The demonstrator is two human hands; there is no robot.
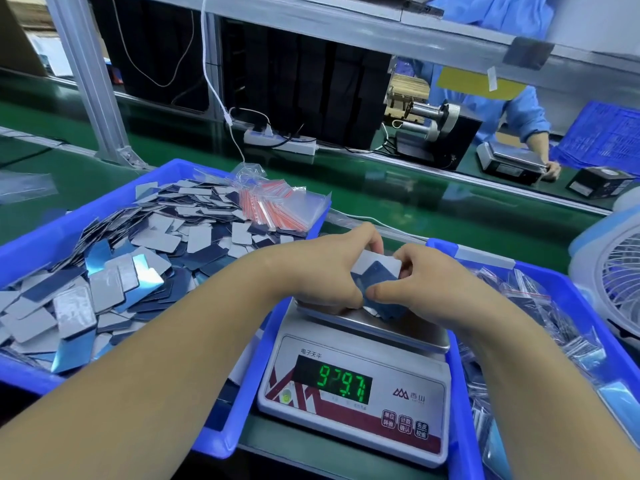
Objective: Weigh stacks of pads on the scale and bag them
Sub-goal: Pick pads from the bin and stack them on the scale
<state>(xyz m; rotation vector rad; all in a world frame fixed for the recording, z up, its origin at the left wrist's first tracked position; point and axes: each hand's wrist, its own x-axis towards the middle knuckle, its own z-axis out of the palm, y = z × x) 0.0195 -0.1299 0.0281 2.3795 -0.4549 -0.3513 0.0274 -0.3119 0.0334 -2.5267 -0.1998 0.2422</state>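
Observation:
A white digital scale (356, 403) stands in front of me, its green display lit and its steel pan (377, 327) just below my hands. Both hands hold one stack of pads (377, 275), grey on top and dark blue at the side, resting on the pan. My left hand (322, 268) grips the stack's left side. My right hand (426, 282) grips its right side, thumb on the near edge. A pile of loose grey and blue pads (114, 271) fills the blue tray (41, 247) on the left. Small clear zip bags with red strips (273, 206) lie at that tray's far corner.
A second blue tray (568, 289) on the right holds bagged pads (519, 327). A white fan (613, 271) stands at the far right. Beyond the green belt (381, 188) lie a power strip (280, 140), a tape dispenser (429, 123), and another person's hand on a second scale (509, 161).

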